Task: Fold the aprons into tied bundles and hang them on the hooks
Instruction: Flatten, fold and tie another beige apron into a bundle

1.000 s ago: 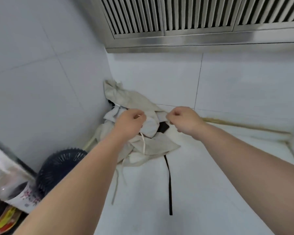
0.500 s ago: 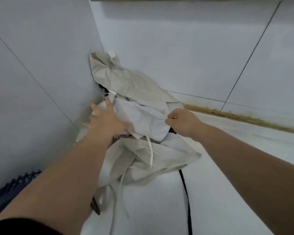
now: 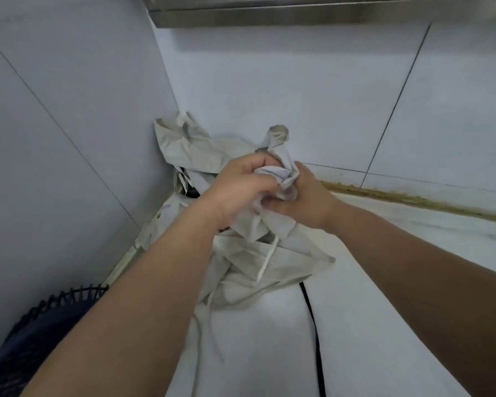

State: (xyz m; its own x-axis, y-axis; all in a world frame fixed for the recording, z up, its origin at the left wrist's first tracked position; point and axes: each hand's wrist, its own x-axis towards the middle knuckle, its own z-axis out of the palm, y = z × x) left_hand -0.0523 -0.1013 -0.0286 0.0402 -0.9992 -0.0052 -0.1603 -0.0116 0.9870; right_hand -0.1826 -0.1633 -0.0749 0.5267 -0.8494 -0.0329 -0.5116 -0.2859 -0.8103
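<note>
We see crumpled beige cloth aprons (image 3: 241,253), a thin black strap (image 3: 312,316), white worktop (image 3: 384,325), navy-blue mesh fan guard (image 3: 40,325).

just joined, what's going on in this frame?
A person is working bare-handed on a crumpled heap of pale aprons in the corner of a white counter. The left hand and right hand both grip a bunched part of the top apron, lifted above the heap. A white tie string and a black strap trail loose. Nothing looks tied yet, and no hooks are in view.
</note>
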